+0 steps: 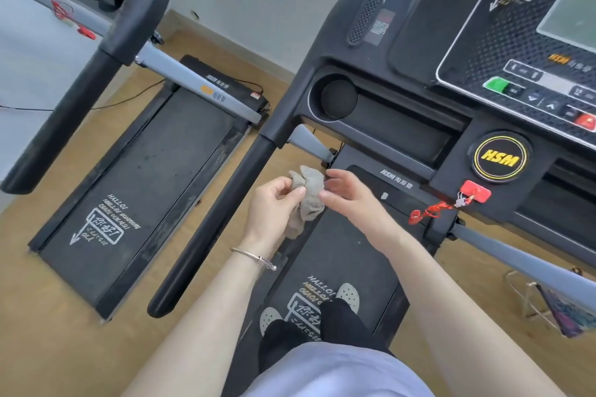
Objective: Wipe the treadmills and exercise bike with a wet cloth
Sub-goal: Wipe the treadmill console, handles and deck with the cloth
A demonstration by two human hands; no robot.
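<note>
Cloth [306, 195] between both hands, above treadmill belt [338, 245]

Crumpled grey cloth [306, 195]; matt black plastic treadmill console [403, 42].

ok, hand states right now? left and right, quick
Left hand: fingers curled, pinching the grey cloth.
Right hand: fingertips pinch the same cloth from the other side.

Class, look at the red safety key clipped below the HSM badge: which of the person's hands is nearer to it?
Right. The right hand pinches the cloth just left of the red safety key; the left hand holds the cloth's far side, farther away.
</note>
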